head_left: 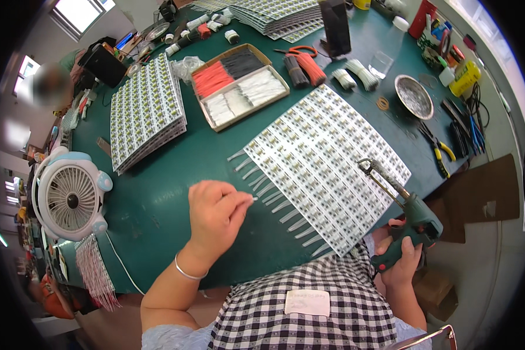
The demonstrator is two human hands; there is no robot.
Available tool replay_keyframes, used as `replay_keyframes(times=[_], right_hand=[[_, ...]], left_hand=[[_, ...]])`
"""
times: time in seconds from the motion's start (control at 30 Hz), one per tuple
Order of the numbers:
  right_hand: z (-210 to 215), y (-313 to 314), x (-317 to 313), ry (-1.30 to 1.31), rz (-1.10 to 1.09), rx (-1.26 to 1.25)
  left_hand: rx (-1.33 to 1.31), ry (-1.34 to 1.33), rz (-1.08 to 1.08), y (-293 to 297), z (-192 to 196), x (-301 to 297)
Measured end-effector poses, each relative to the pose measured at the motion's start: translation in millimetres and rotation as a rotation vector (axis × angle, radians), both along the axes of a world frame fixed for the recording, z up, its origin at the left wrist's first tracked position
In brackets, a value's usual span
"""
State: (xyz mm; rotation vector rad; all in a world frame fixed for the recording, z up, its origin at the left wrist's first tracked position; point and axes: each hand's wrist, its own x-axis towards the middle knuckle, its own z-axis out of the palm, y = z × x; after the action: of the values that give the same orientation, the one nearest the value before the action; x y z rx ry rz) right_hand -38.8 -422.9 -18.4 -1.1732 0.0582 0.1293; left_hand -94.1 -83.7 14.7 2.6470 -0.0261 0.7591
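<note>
Green tabletop (151, 195), bright window (79, 16) beyond; left fingers (235, 204) pinched on a white piece (255, 199), right fingers (410, 249) round a soldering gun (421, 220)

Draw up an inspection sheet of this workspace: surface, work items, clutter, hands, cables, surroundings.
Surface: green table, small marks on it.
Work items: board, white strips along its near-left edge; box of red, black and white bundles.
Clutter: board stack, bowl, pliers.
Hands: left hand pinches a small white piece; right hand grips the soldering gun.
Cables: white cord near the fan.
Surroundings: window and another person, back left.
</note>
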Motion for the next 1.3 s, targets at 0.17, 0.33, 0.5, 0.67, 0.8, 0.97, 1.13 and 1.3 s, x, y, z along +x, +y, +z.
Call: replay_keyframes(times=[0.17,0.33,0.5,0.67,0.8,0.97,1.13,1.3], right_hand=[[32.9,28.7,40.1,-0.151,0.109,-0.312],[79.4,51.2,110.6,-0.797,0.422,-0.956],[79.0,82.0,132.1,-0.832,0.421,-0.98],[43.0,112.1,117.2,-0.121,0.479,-0.443],[28.6,125.2,114.2,-0.035,0.567,-0.367],[17.1,114.5,109.9,-0.084,0.716,-0.477],[19.8,123.1,106.2,-0.034,0.653,-0.523],[20.0,126.9,106.0,-0.004,0.675,-0.529]], left_hand=[[0.084,-0.043,-0.029,45.3,-9.4,47.2],[0.04,0.024,-0.13,65.0,-34.0,78.9],[-0.037,0.042,-0.163,74.3,-45.2,92.4],[-0.115,0.052,-0.175,73.9,-49.1,103.0],[-0.207,0.082,-0.19,78.2,-56.7,104.9],[-0.269,0.147,-0.196,76.5,-58.1,102.2],[-0.283,0.178,-0.185,75.4,-58.1,103.9],[-0.284,0.184,-0.182,75.7,-56.8,105.0]])
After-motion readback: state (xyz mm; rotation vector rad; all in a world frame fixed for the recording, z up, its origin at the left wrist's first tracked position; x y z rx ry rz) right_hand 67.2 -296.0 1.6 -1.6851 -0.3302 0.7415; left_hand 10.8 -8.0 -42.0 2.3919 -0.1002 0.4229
